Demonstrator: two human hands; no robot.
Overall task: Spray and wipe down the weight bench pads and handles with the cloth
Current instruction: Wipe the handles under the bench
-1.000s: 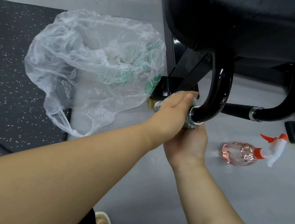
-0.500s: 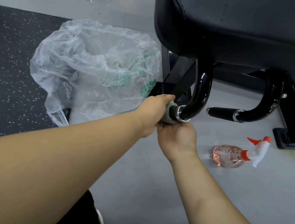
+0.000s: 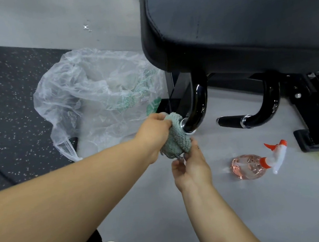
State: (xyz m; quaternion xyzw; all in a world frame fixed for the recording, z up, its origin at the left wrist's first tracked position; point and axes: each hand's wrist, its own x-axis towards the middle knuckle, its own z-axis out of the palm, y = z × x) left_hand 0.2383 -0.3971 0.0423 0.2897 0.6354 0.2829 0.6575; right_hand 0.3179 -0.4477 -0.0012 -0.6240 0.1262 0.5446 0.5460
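- Head view: a pale green, fluffy microfibre cloth (image 3: pixel 175 139) is wrapped over the end of the nearer glossy black curved metal handle (image 3: pixel 198 106), just beside its chrome ring, below the front edge of the black padded bench seat (image 3: pixel 242 20).
- The left hand (image 3: pixel 153 133) is seen with its fingers curled round the cloth, clamping it against the handle end.
- The right hand (image 3: pixel 191 170) is held under the cloth, palm turned up, with its fingertips (image 3: pixel 187 154) touching the hanging lower edge; whether that edge is pinched cannot be told.
- A second black curved handle (image 3: pixel 262 112) with a straight dark grip is seen to the right, untouched.
- A clear plastic spray bottle of pink liquid with a white and orange trigger (image 3: pixel 248 167) is laid on its side on the grey floor (image 3: pixel 267 218), near the black bench foot (image 3: pixel 317 139) and apart from both hands.
- A crumpled translucent plastic bag with green print (image 3: pixel 96 100) is set on the floor left of the bench, partly over a dark speckled rubber mat (image 3: pixel 1 100).
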